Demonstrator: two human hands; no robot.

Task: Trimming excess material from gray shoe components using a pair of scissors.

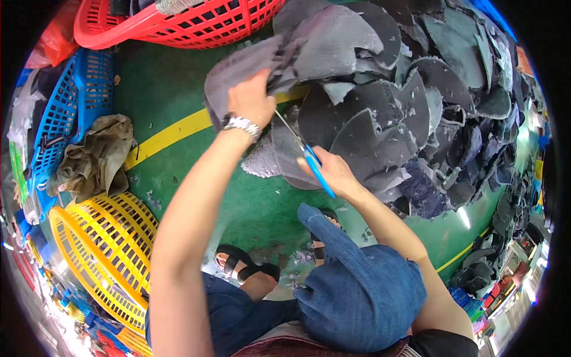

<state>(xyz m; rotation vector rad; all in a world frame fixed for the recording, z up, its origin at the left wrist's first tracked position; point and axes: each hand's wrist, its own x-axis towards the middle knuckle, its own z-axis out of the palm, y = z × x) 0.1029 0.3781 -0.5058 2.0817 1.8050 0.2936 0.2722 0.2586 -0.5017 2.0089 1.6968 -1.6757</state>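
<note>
Blue-handled metal scissors [319, 172] in the right hand [338, 177], grip closed around the handles, slim blades pointing up and to the left, tips near the left hand [251, 102]. Cannot tell parted blades from closed ones at this angle. Soft grey ribbed fabric piece [221, 80] in the left hand, grip narrow, fingers bunched at the cloth and slightly blurred. Seen below the red plastic lattice basket [98, 40], at the left end of a broad heap of dark and light grey fabric scraps [380, 122], with cloth showing on both sides of the fingers. Around the left wrist, a silver metal-link watch [242, 125].

Beneath it all, a glossy green floor [256, 205], crossed by a painted yellow stripe [178, 132] running partly under the fabric. Along the left, a blue plastic lattice basket [59, 113], then a crumpled brown sheet-like bundle [98, 152] just beside it, then a tilted yellow plastic lattice basket [110, 238] nearer the left forearm. Higher up in the left corner, shiny red plastic sheeting [56, 40]. At the lower edge, blue denim trousers [369, 297] over bent knees, and black strapped sandals [241, 262] flat on the floor. Scattered near the feet, small pale lint bits.
</note>
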